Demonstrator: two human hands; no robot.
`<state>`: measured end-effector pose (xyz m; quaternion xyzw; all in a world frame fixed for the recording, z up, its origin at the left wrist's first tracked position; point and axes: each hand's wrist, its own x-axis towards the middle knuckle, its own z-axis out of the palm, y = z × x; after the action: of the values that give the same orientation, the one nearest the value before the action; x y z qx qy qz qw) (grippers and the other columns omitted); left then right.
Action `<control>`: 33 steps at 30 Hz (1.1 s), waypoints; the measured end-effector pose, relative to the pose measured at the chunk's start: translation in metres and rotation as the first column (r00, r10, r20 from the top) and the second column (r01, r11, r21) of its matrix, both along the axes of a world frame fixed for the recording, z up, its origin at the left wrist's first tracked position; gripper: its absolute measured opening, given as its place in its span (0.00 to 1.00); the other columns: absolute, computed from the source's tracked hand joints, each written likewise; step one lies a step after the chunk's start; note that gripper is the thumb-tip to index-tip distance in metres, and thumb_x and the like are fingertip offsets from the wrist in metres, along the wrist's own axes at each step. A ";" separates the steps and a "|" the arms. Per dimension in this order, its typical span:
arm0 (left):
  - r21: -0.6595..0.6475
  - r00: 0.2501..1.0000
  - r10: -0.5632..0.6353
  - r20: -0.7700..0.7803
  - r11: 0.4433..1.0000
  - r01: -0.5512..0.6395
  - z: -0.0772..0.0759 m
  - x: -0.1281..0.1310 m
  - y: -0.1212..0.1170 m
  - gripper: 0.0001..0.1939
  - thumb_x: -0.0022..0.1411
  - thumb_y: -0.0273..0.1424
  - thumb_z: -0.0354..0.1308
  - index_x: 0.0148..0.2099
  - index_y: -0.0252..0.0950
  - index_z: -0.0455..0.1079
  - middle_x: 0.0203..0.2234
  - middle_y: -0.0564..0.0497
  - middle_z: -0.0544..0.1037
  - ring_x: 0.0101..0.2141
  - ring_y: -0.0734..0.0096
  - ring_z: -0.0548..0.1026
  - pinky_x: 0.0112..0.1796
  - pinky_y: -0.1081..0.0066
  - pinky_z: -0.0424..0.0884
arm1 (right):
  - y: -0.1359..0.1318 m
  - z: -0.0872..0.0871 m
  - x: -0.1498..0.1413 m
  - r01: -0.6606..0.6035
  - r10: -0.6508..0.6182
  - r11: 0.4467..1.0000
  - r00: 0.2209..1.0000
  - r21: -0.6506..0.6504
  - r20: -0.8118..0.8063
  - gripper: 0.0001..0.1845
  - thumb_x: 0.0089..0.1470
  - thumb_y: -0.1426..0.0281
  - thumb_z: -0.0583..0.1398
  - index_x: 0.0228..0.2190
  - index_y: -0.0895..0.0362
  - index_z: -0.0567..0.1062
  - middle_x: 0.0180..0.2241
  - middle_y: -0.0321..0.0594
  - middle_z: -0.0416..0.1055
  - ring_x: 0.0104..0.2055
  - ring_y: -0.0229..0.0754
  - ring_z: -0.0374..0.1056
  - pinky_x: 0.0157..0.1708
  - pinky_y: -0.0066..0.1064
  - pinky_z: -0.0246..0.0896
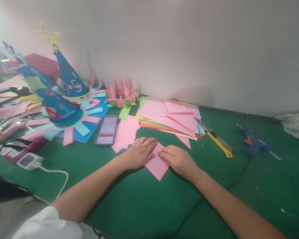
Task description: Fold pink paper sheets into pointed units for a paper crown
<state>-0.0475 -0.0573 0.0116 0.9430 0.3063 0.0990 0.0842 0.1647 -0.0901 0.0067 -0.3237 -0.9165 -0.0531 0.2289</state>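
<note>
A square of pink paper (159, 169) lies corner-on in front of me on the green table, its near corner pointing at me. My left hand (141, 153) rests over its left side, fingers bent along the far edge and thumb near the middle. Over the right side is my right hand (179, 161), with thumb and fingertips pressed together on the paper near its centre. The two hands almost meet there and cover much of the upper part. A thin crease or slit shows by the right fingertips.
Behind lie stacked coloured sheets (151, 111) and loose pink pieces (129, 129) beside a phone (106, 130). A pink paper crown (121, 93) and blue cone hats (71, 78) stand at back left. To the right are a yellow cutter knife (218, 141) and a blue glue gun (254, 141) with its cord.
</note>
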 end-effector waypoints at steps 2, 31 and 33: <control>-0.004 1.000 0.003 0.003 1.000 -0.003 -0.001 0.000 0.000 0.22 0.69 0.37 0.39 0.61 0.32 0.54 0.58 0.43 0.60 0.53 0.57 0.60 0.52 0.58 0.58 | 0.000 0.001 0.000 -0.001 0.001 1.000 1.000 -0.018 0.001 0.11 0.60 0.74 0.52 0.38 0.60 0.74 0.32 0.45 0.73 0.35 0.43 0.66 0.35 0.35 0.64; -0.016 1.000 -0.011 0.006 1.000 0.011 0.005 -0.003 0.002 0.20 0.69 0.33 0.39 0.60 0.34 0.58 0.58 0.44 0.62 0.53 0.59 0.61 0.52 0.59 0.59 | -0.003 0.003 0.004 -0.067 0.067 0.990 0.998 -0.124 0.000 0.16 0.60 0.64 0.53 0.43 0.62 0.73 0.34 0.47 0.71 0.36 0.45 0.65 0.36 0.38 0.67; -0.008 1.000 -0.002 0.004 1.000 0.002 0.004 -0.003 0.002 0.20 0.69 0.34 0.40 0.60 0.34 0.58 0.58 0.45 0.61 0.53 0.59 0.61 0.52 0.59 0.59 | -0.003 0.003 0.003 -0.061 0.060 0.991 0.998 -0.123 -0.009 0.16 0.60 0.64 0.54 0.43 0.61 0.73 0.33 0.46 0.71 0.36 0.44 0.65 0.35 0.37 0.66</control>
<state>-0.0510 -0.0553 0.0151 0.9429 0.3054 0.0997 0.0886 0.1681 -0.0928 0.0093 -0.3093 -0.9269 0.0112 0.2122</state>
